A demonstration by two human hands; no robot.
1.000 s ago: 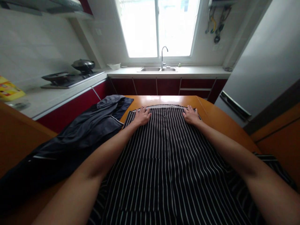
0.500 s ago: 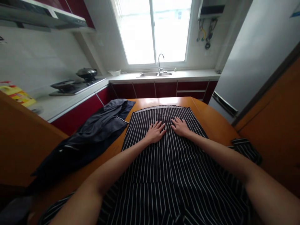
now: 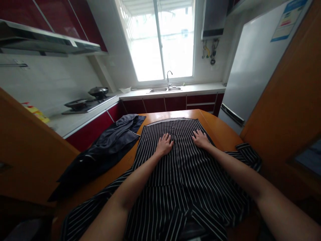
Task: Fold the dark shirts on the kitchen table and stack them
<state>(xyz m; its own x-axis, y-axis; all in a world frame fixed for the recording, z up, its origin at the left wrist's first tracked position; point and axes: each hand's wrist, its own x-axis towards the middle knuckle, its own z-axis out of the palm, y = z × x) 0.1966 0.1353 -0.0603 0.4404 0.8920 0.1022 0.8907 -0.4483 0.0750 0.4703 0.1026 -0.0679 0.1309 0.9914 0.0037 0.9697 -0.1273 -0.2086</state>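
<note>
A black shirt with white stripes (image 3: pixel 173 167) lies spread on the wooden table (image 3: pixel 220 129), its hem at the far side and its collar near me. My left hand (image 3: pixel 164 144) rests flat on the cloth, left of the middle, with fingers spread. On the right part of the shirt, near its side edge, lies my right hand (image 3: pixel 200 138), palm down and fingers apart. Neither hand grips the fabric. One sleeve stretches to the lower left under my left arm; the other is bunched at the right edge of the table.
Dark garments (image 3: pixel 107 144) are heaped along the table's left side. Beyond the table run a counter with a sink (image 3: pixel 165 89) and a stove (image 3: pixel 87 104) with pans. A fridge (image 3: pixel 248 70) stands at the right.
My right hand has slid to the right across the shirt, away from the left hand. The left hand stays flat at nearly the same place. The view has tilted upward somewhat.
</note>
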